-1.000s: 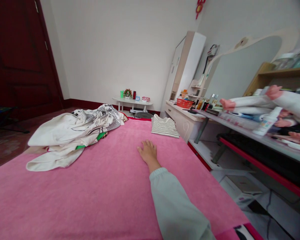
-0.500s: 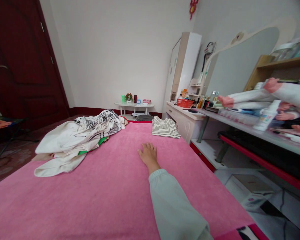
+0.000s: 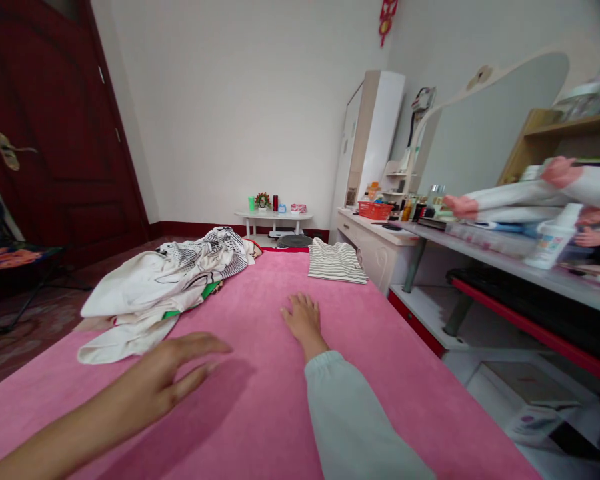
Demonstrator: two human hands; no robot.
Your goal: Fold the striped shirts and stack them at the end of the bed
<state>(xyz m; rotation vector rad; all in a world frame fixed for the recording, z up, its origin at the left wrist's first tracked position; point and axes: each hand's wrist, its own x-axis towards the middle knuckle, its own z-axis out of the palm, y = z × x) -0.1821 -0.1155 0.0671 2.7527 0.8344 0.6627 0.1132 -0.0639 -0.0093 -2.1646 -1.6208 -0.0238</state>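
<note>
My right hand [image 3: 303,320], in a pale green sleeve, lies flat with fingers spread on the pink bedspread [image 3: 250,413]. My left hand [image 3: 180,373], bare to the forearm, hovers over the bedspread at the lower left, casting a shadow; its thumb and fingers are apart and hold nothing. Beyond the left hand is a heap of crumpled white and black-patterned clothes [image 3: 150,280], with a bit of green showing under it. A folded striped shirt [image 3: 336,261] lies flat near the far right edge, ahead of my right hand.
On the right stand a dressing table [image 3: 370,230] with a red basket [image 3: 375,210] and a desk holding a white bottle [image 3: 555,237] and doll limbs. A low white table [image 3: 274,215] stands by the far wall. At left are a dark red door [image 3: 55,133] and a folding chair [image 3: 25,257].
My left hand has come into view from the lower left. My right hand stays flat on the bedspread. The view has shifted slightly.
</note>
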